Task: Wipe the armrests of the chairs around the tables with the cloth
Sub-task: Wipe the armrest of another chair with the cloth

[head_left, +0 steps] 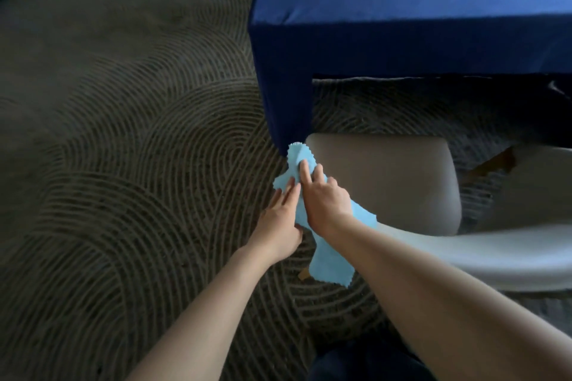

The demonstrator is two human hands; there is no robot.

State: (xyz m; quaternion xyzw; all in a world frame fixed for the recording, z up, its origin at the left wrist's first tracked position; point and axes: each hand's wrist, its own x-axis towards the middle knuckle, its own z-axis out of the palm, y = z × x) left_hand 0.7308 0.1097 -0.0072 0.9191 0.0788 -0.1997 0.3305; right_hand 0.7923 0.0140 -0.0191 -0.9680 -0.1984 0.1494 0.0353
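Note:
A light blue cloth point(328, 260) with zigzag edges is draped over the left armrest point(411, 241) of a white shell chair. My right hand point(322, 198) lies on top of the cloth with fingers stretched forward, pressing it onto the armrest's front end. My left hand point(280, 219) lies flat against the cloth's left side, fingers straight. The cloth's lower corner hangs down below the armrest. The chair has a beige seat cushion point(387, 182) tucked partly under the table.
A table covered with a dark blue cloth point(402, 3) stands directly ahead, its corner leg point(288, 108) just beyond my fingertips. Patterned brown carpet point(123, 164) spreads to the left. A second white chair point(532, 189) sits at the right edge.

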